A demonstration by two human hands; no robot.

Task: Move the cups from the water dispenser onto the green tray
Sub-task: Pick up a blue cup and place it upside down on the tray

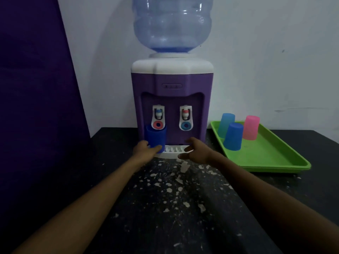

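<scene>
A purple and white water dispenser (172, 85) stands at the back of the black table. A dark blue cup (156, 136) stands upright under its left tap, on the white drip grille (174, 149). My left hand (148, 150) is wrapped around the lower part of that cup. My right hand (194, 149) hovers over the right end of the grille, fingers apart and holding nothing. To the right lies the green tray (275, 158) with three upside-down cups: light blue (226, 123), blue (233, 136) and pink (251, 127).
A blue water bottle (172, 24) sits on top of the dispenser. A purple panel (36, 88) rises along the left side. The black table top (174, 198) has worn white chips in front of the dispenser. A white wall stands behind.
</scene>
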